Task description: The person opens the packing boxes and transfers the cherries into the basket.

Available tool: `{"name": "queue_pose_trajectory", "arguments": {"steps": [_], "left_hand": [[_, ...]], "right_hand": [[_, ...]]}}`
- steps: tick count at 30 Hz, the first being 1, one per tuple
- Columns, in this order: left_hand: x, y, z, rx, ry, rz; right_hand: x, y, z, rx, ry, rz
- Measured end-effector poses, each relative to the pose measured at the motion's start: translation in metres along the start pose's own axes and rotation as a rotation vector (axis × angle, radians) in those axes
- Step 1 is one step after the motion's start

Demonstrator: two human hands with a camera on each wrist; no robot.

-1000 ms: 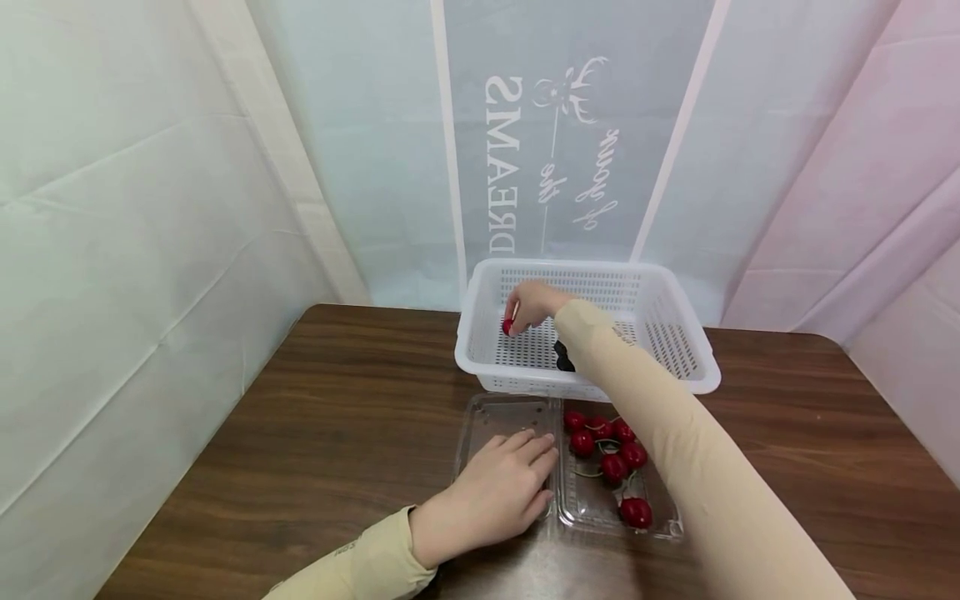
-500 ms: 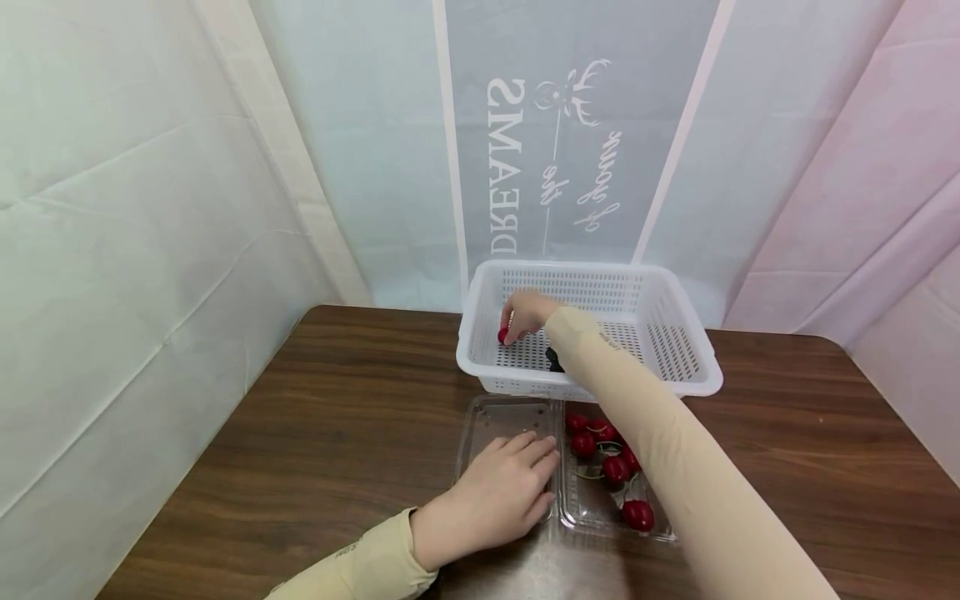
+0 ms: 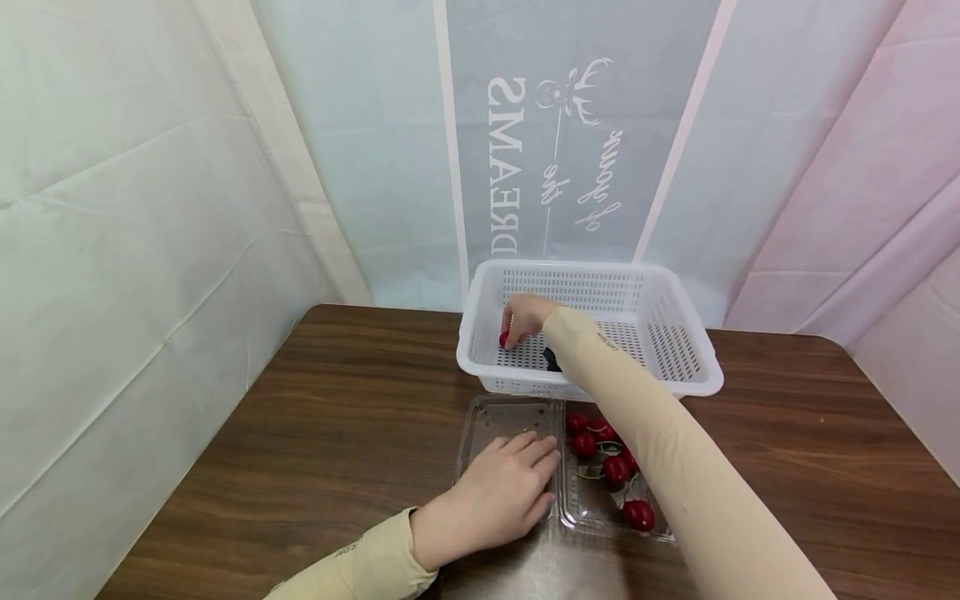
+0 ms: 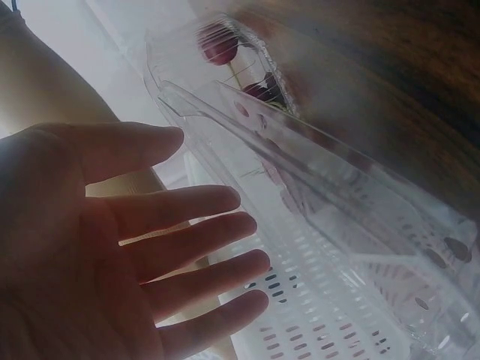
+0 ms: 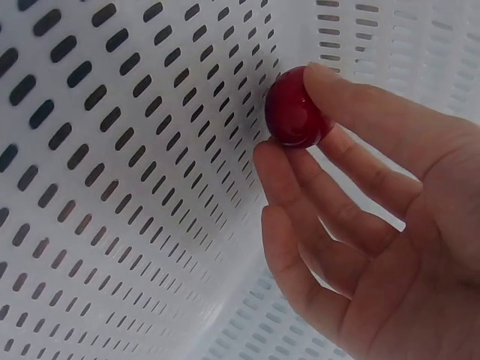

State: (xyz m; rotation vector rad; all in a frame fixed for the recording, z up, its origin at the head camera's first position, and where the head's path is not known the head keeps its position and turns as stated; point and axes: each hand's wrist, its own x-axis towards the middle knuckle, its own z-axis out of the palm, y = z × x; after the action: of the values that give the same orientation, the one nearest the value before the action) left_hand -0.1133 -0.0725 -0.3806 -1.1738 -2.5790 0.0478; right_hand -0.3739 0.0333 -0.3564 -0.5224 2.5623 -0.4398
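Observation:
Inside the white slotted basket (image 3: 675, 292), near its left end, my right hand (image 3: 527, 315) pinches a red cherry (image 5: 294, 109) between thumb and fingers. The right wrist view shows the cherry close to the basket's slotted surface. My left hand (image 3: 491, 492) lies with straight fingers over the lid half of a clear plastic clamshell box (image 3: 504, 408). In the left wrist view its fingers (image 4: 217, 264) are extended and hold nothing. Several more cherries (image 3: 617, 471) with green stems lie in the box's right half, partly hidden by the right forearm.
The basket stands at the back of the brown wooden table (image 3: 337, 400), just behind the clamshell box. A black object (image 3: 552, 360) shows beneath the right wrist. A printed curtain (image 3: 577, 167) hangs behind the table, and white cloth (image 3: 150, 250) closes the left side.
My right hand has moved slightly left and lower into the basket with the cherry, and the forearm covers more of the boxed cherries. The left hand has stayed in place.

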Motion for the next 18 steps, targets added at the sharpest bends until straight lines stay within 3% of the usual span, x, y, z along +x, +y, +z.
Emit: {"name": "queue_pose_trajectory", "arguments": {"steps": [7,18], "left_hand": [[0.0,0.0016,0.0013,0.011,0.003,-0.007],[0.0005,0.004,0.0025,0.007,0.005,-0.013]], "right_hand": [[-0.0003,0.0019,-0.0005,0.034,-0.044,0.027],[-0.0015,0.0026,-0.0007,0.008,-0.036,0.023]]}}
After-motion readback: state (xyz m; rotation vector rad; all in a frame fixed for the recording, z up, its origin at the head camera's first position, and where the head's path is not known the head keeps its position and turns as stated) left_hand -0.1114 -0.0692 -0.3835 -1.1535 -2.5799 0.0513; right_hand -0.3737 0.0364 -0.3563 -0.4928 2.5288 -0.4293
